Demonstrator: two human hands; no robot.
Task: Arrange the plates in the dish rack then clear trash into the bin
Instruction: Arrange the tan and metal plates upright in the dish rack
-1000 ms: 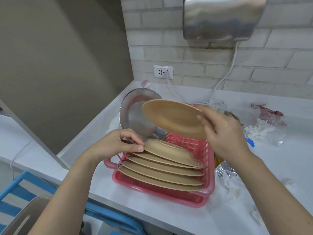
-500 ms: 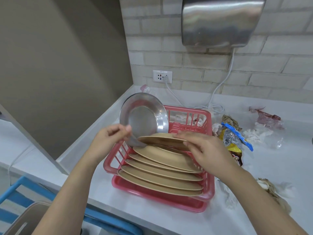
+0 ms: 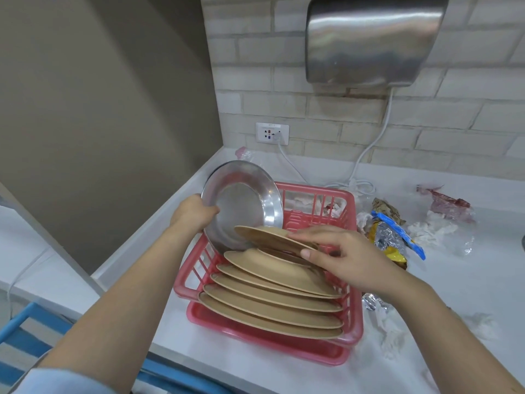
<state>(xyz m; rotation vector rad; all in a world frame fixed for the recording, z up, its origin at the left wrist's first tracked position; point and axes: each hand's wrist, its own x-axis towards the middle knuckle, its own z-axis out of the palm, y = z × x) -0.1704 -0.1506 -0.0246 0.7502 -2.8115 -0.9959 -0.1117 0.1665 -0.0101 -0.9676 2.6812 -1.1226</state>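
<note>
On the white tabletop (image 3: 468, 282) sits a pink dish rack (image 3: 352, 305) with five tan plates (image 3: 270, 308) slotted in a leaning row. Your right hand (image 3: 349, 260) pinches a sixth tan plate (image 3: 272, 237) at its rim, lowering it behind the others. Your left hand (image 3: 193, 214) grips the edge of a steel plate (image 3: 241, 200) tilted at the rack's far end. Racking looks nearly done. Wrappers and tissues (image 3: 397, 234) lie scattered to the right, uncleared; no bin is visible.
</note>
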